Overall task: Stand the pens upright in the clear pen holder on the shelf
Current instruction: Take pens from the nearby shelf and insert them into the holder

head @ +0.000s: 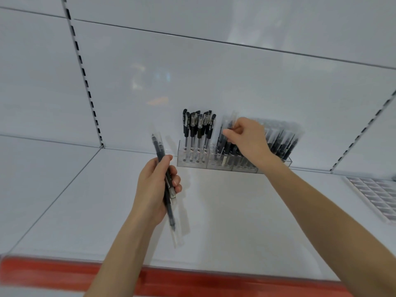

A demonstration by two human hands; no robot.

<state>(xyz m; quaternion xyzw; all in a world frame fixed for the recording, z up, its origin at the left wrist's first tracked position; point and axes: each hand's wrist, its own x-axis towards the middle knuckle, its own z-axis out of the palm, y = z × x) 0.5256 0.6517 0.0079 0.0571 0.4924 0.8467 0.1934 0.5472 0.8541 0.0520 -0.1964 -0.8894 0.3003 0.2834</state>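
A clear pen holder [192,162] stands against the back wall of the white shelf [235,211]. Its left compartment holds several upright black capped pens [198,129]. The middle and right compartments hold several dark pens in clear sleeves [280,142]. My left hand [156,189] grips a small bundle of sleeved dark pens [162,170], tilted, in front and to the left of the holder. My right hand [246,138] pinches one sleeved pen [228,123] at its upper part, over the holder's middle compartment.
A grey tray with many small cells [377,194] lies on the shelf at the far right. A red strip [192,279] runs along the shelf's front edge. Slotted uprights [85,78] stand on the back wall.
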